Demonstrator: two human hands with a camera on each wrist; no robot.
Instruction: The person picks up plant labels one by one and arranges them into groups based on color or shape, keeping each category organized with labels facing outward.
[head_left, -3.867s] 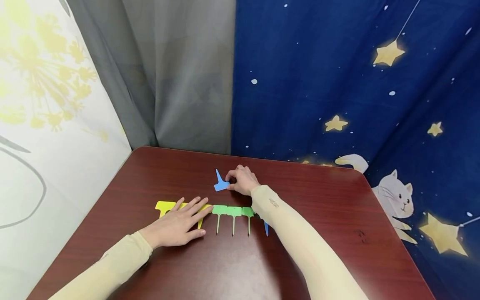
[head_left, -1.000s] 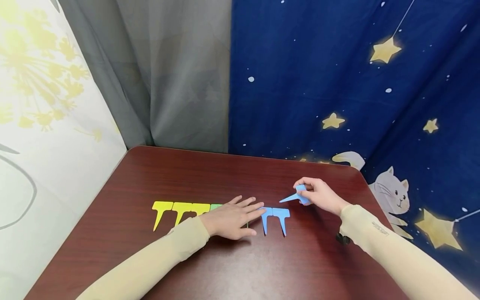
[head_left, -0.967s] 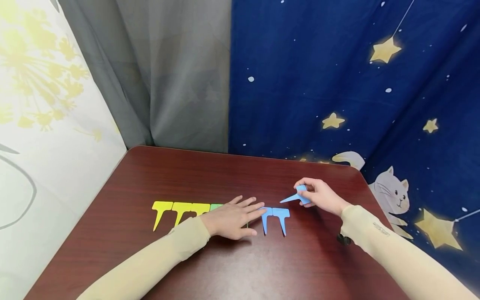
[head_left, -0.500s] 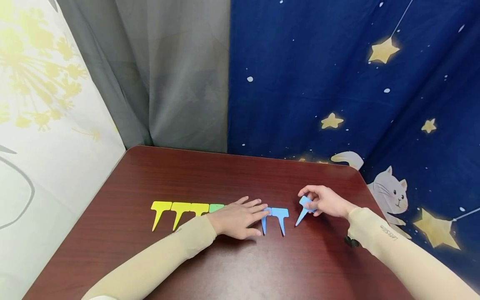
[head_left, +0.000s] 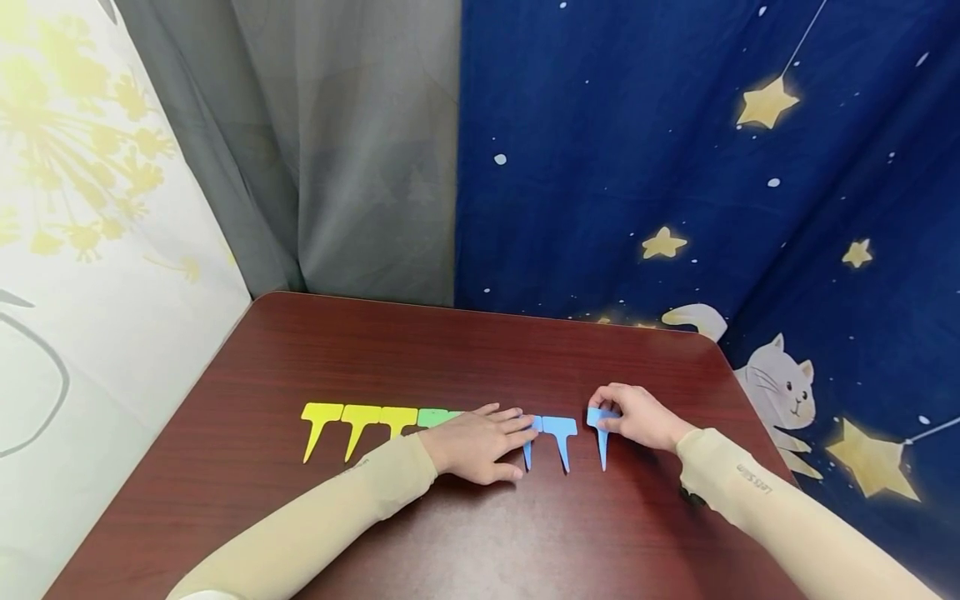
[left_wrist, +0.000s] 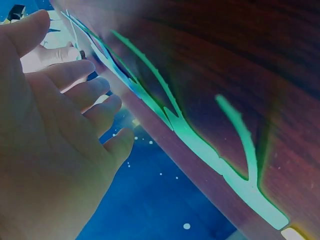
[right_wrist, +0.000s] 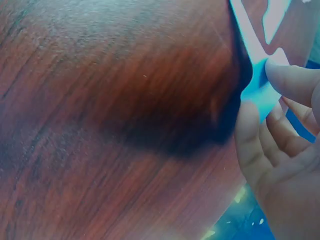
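Observation:
T-shaped plant labels lie side by side in a row on the table: yellow labels (head_left: 322,412) at left, green labels (head_left: 432,417) in the middle, blue labels (head_left: 560,427) at right. My left hand (head_left: 480,446) rests flat with fingers spread over the green part, its fingertips on the nearer blue label; most of the green is hidden in the head view. My right hand (head_left: 641,417) pinches another blue plant label (head_left: 603,450) by its head, a small gap right of the row, its stem pointing toward me. In the right wrist view, thumb and fingers grip that label's head (right_wrist: 260,90).
The dark red wooden table (head_left: 450,350) ends at a rounded far edge. Behind it hang a grey curtain (head_left: 375,167) and a blue star-printed curtain (head_left: 570,167). A white patterned surface (head_left: 97,333) borders the left side.
The left hand has slid right from the yellow labels. A second blue label now lies in the row. The right hand has brought a third level with the row, turning its stem toward me.

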